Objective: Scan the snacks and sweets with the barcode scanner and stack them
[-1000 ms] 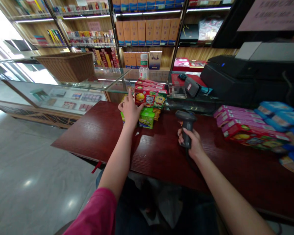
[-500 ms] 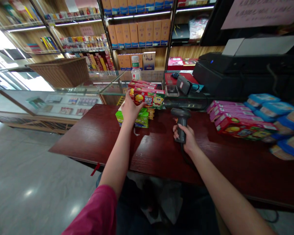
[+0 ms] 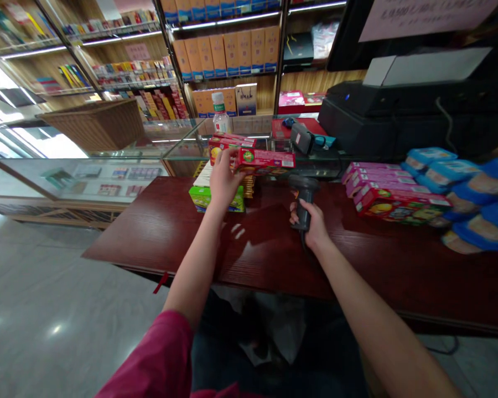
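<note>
A dark wooden counter (image 3: 274, 260) runs across the view. A glass case (image 3: 108, 166) meets it at the far left and a black till (image 3: 398, 110) stands behind it on the right. Pink boxes (image 3: 382, 188) and blue packs (image 3: 460, 177) lie heaped on the counter's right end, well apart from both hands. At the far edge, near the middle, there is a stack (image 3: 224, 142) of red boxes with a green box (image 3: 199, 198) low on its left side. A bottle (image 3: 219, 110) stands on the glass behind them.

The step in hand looks like taking one box from that stack with a reader held ready beside it. The left hand (image 3: 226, 179) is closed round the left end of a long red box (image 3: 269, 159), fingers over the top. It holds the box level, stretched out to the right of the stack and above the counter's far edge. The right hand (image 3: 311, 224) is wrapped tightly round the grip of a black scanner (image 3: 302, 190), which stands upright just off the counter.

The free end of the red box lies just above and to the left of the scanner's head, near it but not touching. For a reading, the printed code on the box would have to face the scanner's window. I cannot tell which side carries the code, because the box is seen mostly from its front edge and is a little blurred.
</note>
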Demonstrator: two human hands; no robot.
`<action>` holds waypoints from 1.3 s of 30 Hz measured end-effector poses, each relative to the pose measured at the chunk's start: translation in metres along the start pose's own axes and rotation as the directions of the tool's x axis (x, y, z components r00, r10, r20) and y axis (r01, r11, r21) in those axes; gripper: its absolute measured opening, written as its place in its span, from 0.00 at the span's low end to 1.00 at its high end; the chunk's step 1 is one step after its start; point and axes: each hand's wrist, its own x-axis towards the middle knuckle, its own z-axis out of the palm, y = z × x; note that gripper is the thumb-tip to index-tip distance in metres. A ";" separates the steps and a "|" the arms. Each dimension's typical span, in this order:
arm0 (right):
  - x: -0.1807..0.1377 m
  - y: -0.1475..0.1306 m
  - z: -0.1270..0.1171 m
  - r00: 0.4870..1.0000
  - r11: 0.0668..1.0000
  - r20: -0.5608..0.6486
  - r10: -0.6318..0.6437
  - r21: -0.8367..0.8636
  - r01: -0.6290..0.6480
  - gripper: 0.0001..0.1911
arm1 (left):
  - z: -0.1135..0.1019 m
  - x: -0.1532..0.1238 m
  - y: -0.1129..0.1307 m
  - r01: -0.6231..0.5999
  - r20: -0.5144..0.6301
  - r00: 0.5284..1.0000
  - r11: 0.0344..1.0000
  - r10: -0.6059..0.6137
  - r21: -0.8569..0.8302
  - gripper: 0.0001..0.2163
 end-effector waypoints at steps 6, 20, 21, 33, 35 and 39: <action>0.009 -0.019 -0.033 0.992 0.994 -0.063 -0.106 -0.041 0.103 0.31 | 0.057 -0.039 0.047 -0.051 -0.008 0.999 0.998 0.051 -0.027 0.26; -0.034 -0.050 -0.075 0.975 0.949 -0.105 -0.196 -0.270 0.162 0.28 | 0.139 -0.053 0.030 0.099 0.154 0.984 0.991 -0.084 -0.093 0.27; -0.035 -0.050 -0.073 0.976 0.947 -0.099 -0.196 -0.278 0.162 0.28 | 0.139 -0.053 0.029 0.117 0.156 0.982 0.989 -0.102 -0.089 0.26; -0.036 -0.048 -0.070 0.989 0.947 -0.064 -0.132 -0.301 0.107 0.28 | 0.136 -0.054 0.034 0.170 0.169 0.973 0.983 -0.157 -0.067 0.26; -0.036 -0.048 -0.071 0.990 0.951 -0.066 -0.121 -0.293 0.096 0.28 | 0.135 -0.054 0.033 0.174 0.163 0.973 0.983 -0.162 -0.065 0.26; -0.036 -0.049 -0.072 0.990 0.964 -0.085 -0.116 -0.250 0.092 0.29 | 0.136 -0.054 0.031 0.157 0.151 0.978 0.984 -0.144 -0.079 0.25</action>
